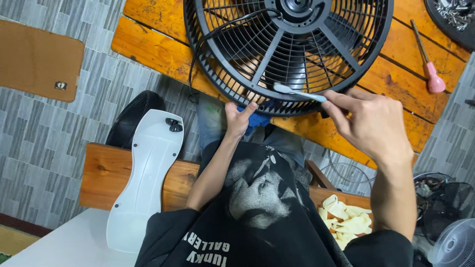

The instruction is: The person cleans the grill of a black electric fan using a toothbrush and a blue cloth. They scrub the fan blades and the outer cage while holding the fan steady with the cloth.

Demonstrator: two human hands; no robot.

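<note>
Two hands at a black fan grille point(277, 54), toothbrush across its lower rim.

Right hand point(368, 123) pinches the white toothbrush point(299, 92), its long axis nearly level, head pointing left against the grille. Left hand point(239, 118) closes on the grille's lower rim, beside a blue cloth point(256, 120).

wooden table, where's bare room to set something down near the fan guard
Bare wood on the wooden table lies left of the fan guard, and between it and the pink-handled tool. The near edge is crowded: the left hand and the right hand with the toothbrush.
</note>
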